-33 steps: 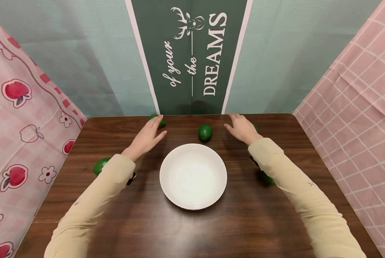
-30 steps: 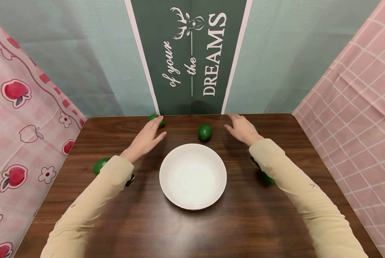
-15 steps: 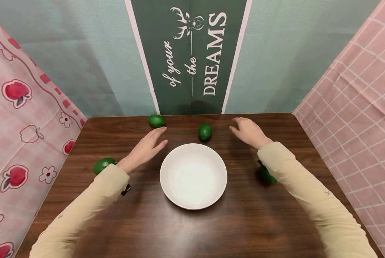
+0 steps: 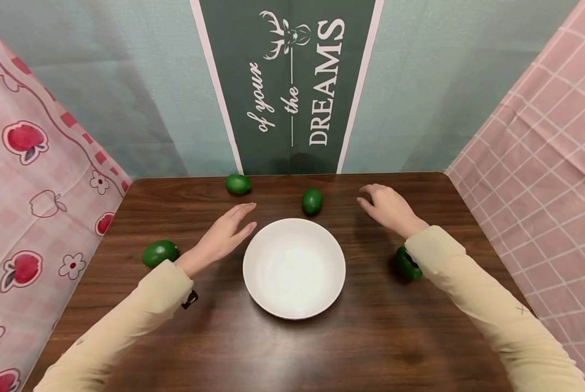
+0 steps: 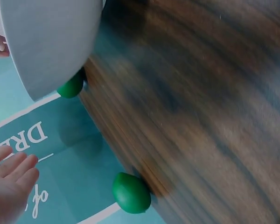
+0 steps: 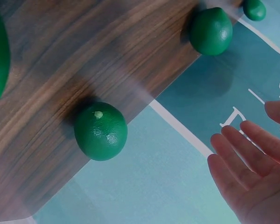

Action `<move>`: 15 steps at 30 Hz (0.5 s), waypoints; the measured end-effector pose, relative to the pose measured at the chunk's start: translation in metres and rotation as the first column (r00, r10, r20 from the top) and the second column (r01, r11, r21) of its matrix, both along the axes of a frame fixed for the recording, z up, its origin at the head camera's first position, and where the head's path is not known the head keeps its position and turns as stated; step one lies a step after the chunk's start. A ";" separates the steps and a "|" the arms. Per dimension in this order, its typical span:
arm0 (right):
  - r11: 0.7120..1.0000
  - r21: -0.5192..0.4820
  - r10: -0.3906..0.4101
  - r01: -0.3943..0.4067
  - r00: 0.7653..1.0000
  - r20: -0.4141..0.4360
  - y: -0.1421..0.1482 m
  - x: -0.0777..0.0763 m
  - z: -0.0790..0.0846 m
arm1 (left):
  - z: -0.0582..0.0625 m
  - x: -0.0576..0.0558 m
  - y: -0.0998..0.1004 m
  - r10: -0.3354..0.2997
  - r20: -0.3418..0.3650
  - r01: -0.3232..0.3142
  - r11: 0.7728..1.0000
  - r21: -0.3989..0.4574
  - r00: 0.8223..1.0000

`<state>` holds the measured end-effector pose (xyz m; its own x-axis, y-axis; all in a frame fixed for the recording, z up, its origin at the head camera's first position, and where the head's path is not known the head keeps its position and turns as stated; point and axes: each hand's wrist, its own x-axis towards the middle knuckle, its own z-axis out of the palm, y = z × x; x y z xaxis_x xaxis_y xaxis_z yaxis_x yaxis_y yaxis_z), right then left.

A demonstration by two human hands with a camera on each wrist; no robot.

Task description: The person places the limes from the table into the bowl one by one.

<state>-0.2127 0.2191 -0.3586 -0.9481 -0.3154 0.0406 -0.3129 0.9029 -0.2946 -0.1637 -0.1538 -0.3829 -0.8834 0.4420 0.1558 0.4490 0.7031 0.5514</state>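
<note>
White bowl [image 4: 294,269] is sitting upright at mid-table, between the hands. Green limes are lying round it: the middle lime [image 4: 312,201] just beyond its far rim, the back-left lime [image 4: 237,184] by the table's far edge, the near-left lime [image 4: 160,253] beside the left wrist, the near-right lime [image 4: 407,264] partly tucked behind the right cuff. The back-right lime [image 6: 101,131] is showing in the right wrist view; from the head, the right hand is hiding it.

Left hand [image 4: 219,237] is hovering just left of the bowl, fingers extended and close together, thumb held wide. Right hand [image 4: 389,209] is hanging beyond the bowl to the right, fingers loosely bent, thumb apart, bare palm showing at the wrist camera.

Cream sleeves [image 4: 483,299] are covering both forearms. Dark wood table [image 4: 292,365] is reflecting light at the front. Behind it, a green panel [image 4: 292,155] is bearing white lettering; pink cloths [image 4: 542,136] are flanking both sides.
</note>
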 end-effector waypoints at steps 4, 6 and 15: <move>1.000 -0.008 0.004 -0.004 1.000 -0.005 0.005 0.006 0.000 | -0.002 0.007 0.002 0.005 -0.017 -0.005 1.000 0.028 1.000; 1.000 -0.009 0.008 -0.008 1.000 -0.003 0.008 0.009 -0.001 | -0.003 0.010 0.003 0.010 -0.021 -0.009 0.999 0.041 1.000; 0.999 0.002 0.037 -0.037 0.999 -0.016 0.018 0.019 -0.007 | -0.009 0.024 0.010 0.032 -0.038 -0.028 0.995 0.091 0.999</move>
<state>-0.1939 0.2375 -0.3656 -0.9352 -0.3499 0.0551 -0.3504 0.8912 -0.2881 -0.1400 -0.1443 -0.3915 -0.8883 0.3980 0.2292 0.4513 0.6644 0.5957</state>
